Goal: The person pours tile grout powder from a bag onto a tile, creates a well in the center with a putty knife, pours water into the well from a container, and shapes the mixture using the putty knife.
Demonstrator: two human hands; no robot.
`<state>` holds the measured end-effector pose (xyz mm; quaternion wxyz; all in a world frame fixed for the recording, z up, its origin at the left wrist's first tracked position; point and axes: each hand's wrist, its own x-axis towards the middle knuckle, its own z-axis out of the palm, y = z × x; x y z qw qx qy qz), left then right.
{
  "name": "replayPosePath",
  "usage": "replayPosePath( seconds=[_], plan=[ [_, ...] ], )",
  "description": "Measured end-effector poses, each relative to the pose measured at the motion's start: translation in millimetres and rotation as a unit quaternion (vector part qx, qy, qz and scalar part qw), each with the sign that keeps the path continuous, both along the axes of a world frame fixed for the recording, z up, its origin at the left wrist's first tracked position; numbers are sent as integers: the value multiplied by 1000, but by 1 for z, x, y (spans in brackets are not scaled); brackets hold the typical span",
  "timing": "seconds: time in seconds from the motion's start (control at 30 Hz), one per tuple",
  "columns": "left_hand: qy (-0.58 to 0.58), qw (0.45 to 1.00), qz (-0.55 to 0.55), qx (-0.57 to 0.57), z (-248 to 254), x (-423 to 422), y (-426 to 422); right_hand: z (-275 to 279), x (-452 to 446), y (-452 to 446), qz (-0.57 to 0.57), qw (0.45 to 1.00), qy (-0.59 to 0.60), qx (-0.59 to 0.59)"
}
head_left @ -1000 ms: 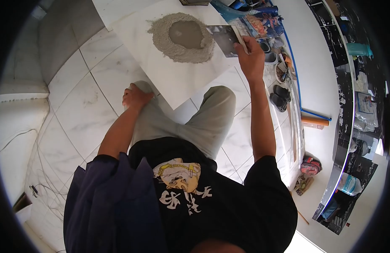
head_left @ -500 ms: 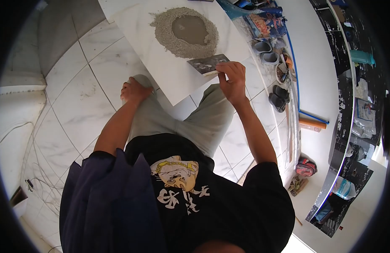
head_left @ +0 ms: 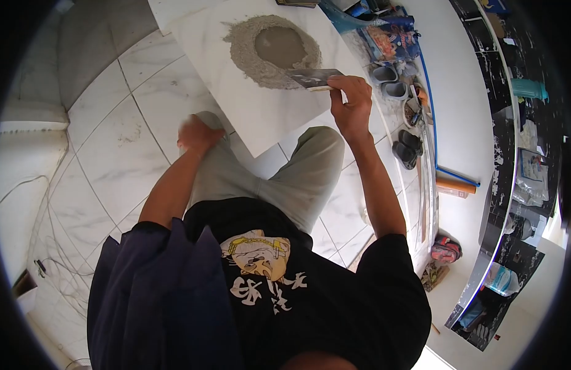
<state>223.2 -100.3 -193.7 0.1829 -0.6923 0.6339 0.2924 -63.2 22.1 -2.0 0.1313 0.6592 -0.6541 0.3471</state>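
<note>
Grey, gritty powder point(head_left: 243, 58) is lying in a rough ring ahead and to the left of the right grip point(head_left: 351, 103), and a smooth, wet pool point(head_left: 279, 47) is filling its hollow, further out from that grip. The right grip is clasping a flat trowel point(head_left: 314, 78) by its near edge, thumb below and fingers above, and the dark plate is reaching leftward from the grip over the near margin of the ring; whether it is pressing into the powder or hovering just above, I cannot tell. The pool is already sitting inside the ring, so the wetting is apparently under way, yet most of the rim is looking pale, loose and dry, and working wet and dry together is probably what is remaining. The white slab point(head_left: 261, 120) is carrying it all, its bare corner extending toward the body, left of and nearer than the right grip. Well to the left of that grip, the left grip point(head_left: 200, 135) is resting on the left knee point(head_left: 208, 117), apparently carrying nothing, its blurred fingers hiding how tightly they are curling.
</note>
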Motion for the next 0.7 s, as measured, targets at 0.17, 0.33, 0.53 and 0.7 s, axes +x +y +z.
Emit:
replayPosePath(
  seconds=[0.17, 0.33, 0.53, 0.7],
  plan=[
    [7, 1000, -3, 9, -4, 4, -1, -3, 39, 30, 24, 998, -19, 60],
    [0, 1000, -12, 1, -2, 0, 1, -21, 69, 29, 56, 993, -21, 100],
    [2, 1000, -13, 9, -2, 2, -1, -34, 68, 1, 35, 997, -14, 72],
    [1, 1000, -9, 21, 1, 1, -3, -26, 63, -7, 10, 998, -7, 57]
  ],
)
